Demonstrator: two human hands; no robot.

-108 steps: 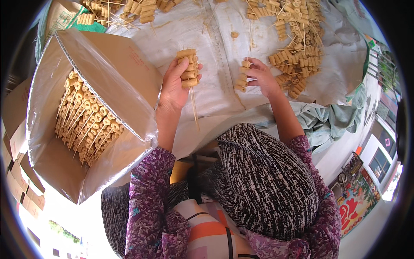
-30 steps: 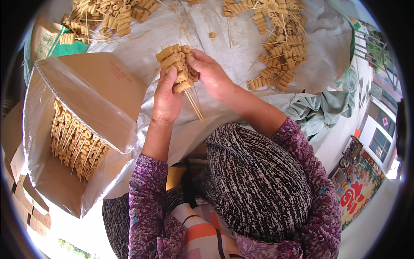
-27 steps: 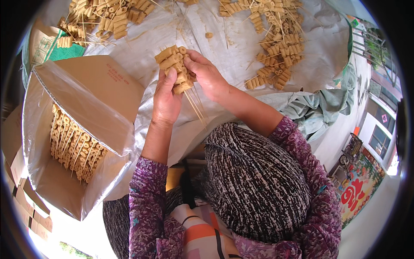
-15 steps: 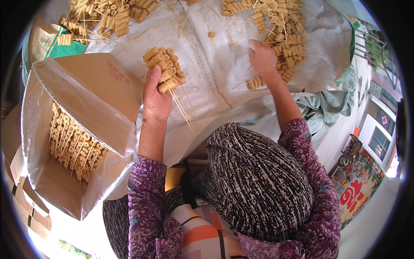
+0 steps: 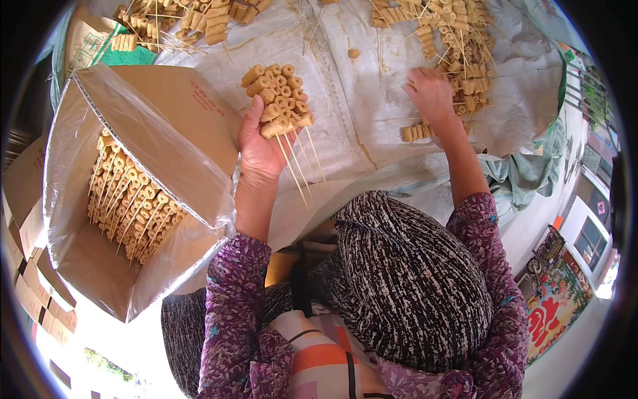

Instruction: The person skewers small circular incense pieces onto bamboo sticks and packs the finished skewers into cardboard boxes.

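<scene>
A bunch of skewers (image 5: 282,93) threaded with short tan rolled tubes, hollow at the ends, rests in my left hand (image 5: 262,146). The thumb presses on the near side, and the bare sticks point down toward me. My right hand (image 5: 435,98) is over the sheet at the left edge of a loose pile of the same skewers (image 5: 465,53). Its fingers are curled together with a small tan bit at their tips, too small to name. Just below that hand lies a single skewer (image 5: 417,133), partly hidden by the wrist.
At my left an open cardboard box (image 5: 179,100), lined with clear plastic, holds stacked skewers (image 5: 133,199). Another skewer heap (image 5: 193,20) lies at the far left of the white sheet (image 5: 339,100). One loose roll piece (image 5: 353,53) sits mid-sheet. More cartons (image 5: 33,286) stand beyond the box.
The view has shifted slightly, so most things appear further right. The bunch in my left hand now faces me more broadly, its sticks fanned apart. My right hand's fingers have curled in beside the pile.
</scene>
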